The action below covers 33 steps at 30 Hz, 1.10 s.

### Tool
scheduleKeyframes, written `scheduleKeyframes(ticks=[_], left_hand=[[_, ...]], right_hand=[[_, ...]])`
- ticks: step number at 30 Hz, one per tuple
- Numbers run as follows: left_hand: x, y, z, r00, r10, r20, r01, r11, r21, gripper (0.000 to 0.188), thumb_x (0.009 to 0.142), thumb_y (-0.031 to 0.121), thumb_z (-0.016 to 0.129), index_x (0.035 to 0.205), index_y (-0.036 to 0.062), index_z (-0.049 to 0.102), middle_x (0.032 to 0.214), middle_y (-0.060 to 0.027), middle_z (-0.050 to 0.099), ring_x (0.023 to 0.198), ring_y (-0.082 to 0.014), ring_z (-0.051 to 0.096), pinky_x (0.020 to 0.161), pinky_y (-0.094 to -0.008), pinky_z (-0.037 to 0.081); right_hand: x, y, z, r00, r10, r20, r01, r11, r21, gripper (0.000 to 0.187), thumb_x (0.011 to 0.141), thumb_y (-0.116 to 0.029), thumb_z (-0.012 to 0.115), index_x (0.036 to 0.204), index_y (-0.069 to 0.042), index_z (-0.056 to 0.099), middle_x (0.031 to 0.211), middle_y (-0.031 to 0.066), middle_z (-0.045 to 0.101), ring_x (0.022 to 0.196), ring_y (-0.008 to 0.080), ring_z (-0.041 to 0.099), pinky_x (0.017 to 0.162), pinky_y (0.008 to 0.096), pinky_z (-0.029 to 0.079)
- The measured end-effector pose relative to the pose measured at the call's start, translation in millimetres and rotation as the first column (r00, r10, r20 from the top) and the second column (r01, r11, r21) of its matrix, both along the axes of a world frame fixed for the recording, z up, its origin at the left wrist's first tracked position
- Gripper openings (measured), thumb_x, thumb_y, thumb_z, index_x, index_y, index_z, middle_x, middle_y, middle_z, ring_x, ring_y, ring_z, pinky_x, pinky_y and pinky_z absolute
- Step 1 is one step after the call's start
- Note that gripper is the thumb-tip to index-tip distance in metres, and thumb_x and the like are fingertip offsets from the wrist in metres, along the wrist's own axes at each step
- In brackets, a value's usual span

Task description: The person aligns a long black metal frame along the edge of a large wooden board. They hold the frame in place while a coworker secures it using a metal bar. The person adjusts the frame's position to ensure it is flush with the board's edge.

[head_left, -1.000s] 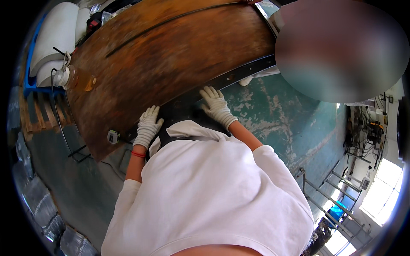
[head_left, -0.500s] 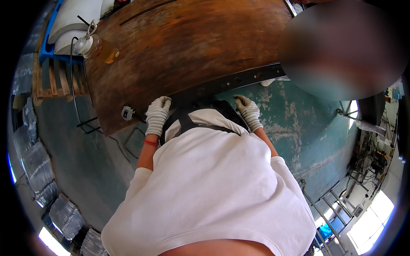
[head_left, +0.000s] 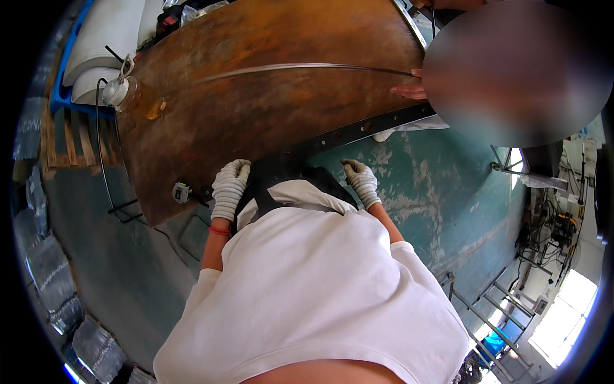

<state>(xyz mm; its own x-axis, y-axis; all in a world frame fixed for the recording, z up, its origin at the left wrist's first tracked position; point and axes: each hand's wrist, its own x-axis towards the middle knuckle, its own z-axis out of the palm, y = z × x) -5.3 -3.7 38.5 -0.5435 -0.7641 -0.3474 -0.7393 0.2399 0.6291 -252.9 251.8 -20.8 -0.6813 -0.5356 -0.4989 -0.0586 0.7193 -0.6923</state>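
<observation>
At the near edge of the large rusty brown steel plate (head_left: 268, 96), the left hand (head_left: 229, 185) and right hand (head_left: 361, 182), both in white knit gloves, rested well apart on a dark perforated metal strip (head_left: 358, 131); whether the fingers gripped it could not be told. Beside the left hand lay a small tape measure (head_left: 181, 192). Another person's bare hand (head_left: 408, 91) touched the plate's far right edge, above the worn green floor (head_left: 435, 211).

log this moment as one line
left hand: on sheet edge | right hand: on black bar | tape measure: left of hands
</observation>
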Motion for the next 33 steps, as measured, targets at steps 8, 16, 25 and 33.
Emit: scheduleKeyframes(ticks=[8,16,25,33], left_hand=[[-3,6,-3,0.994,-0.092,0.064,0.093,0.996,-0.004,0.02,0.08,0.028,0.056,0.094,0.0167,0.066,0.091,-0.0073,0.064,0.085,-0.0243,0.061,0.078,-0.0354,0.046],[-20,22,18,0.964,-0.172,0.203,0.2,0.972,-0.126,0.025,0.076,0.028,0.059,0.098,0.0167,0.064,0.101,-0.0088,0.062,0.096,-0.0271,0.057,0.085,-0.0381,0.043],[-42,50,35,0.933,-0.149,0.328,0.194,0.975,-0.109,0.03,0.075,0.031,0.057,0.101,0.018,0.064,0.107,-0.0078,0.06,0.102,-0.0269,0.054,0.09,-0.0376,0.041],[-22,57,40,0.934,-0.166,0.316,0.198,0.978,-0.071,0.039,0.075,0.033,0.057,0.111,0.0191,0.058,0.117,-0.0045,0.055,0.11,-0.0237,0.05,0.095,-0.0367,0.038]], right_hand=[[-4,70,-45,0.948,-0.297,0.115,0.272,0.944,0.189,0.034,0.081,-0.03,0.05,0.102,-0.008,0.064,0.072,0.0106,0.065,0.059,0.0185,0.063,0.059,0.0307,0.048],[0,188,-131,0.834,-0.475,0.281,0.393,0.868,0.303,0.024,0.077,-0.018,0.048,0.088,-0.005,0.065,0.069,0.0108,0.065,0.062,0.0211,0.063,0.061,0.0319,0.047],[-24,145,-149,0.846,-0.362,0.391,0.318,0.932,0.173,0.025,0.08,-0.015,0.057,0.097,0.002,0.062,0.072,0.0126,0.064,0.057,0.0238,0.063,0.055,0.0329,0.05],[-30,104,-132,0.895,-0.296,0.334,0.263,0.954,0.141,0.031,0.08,-0.022,0.049,0.103,-0.007,0.063,0.078,0.009,0.067,0.073,0.0168,0.062,0.071,0.027,0.045]])
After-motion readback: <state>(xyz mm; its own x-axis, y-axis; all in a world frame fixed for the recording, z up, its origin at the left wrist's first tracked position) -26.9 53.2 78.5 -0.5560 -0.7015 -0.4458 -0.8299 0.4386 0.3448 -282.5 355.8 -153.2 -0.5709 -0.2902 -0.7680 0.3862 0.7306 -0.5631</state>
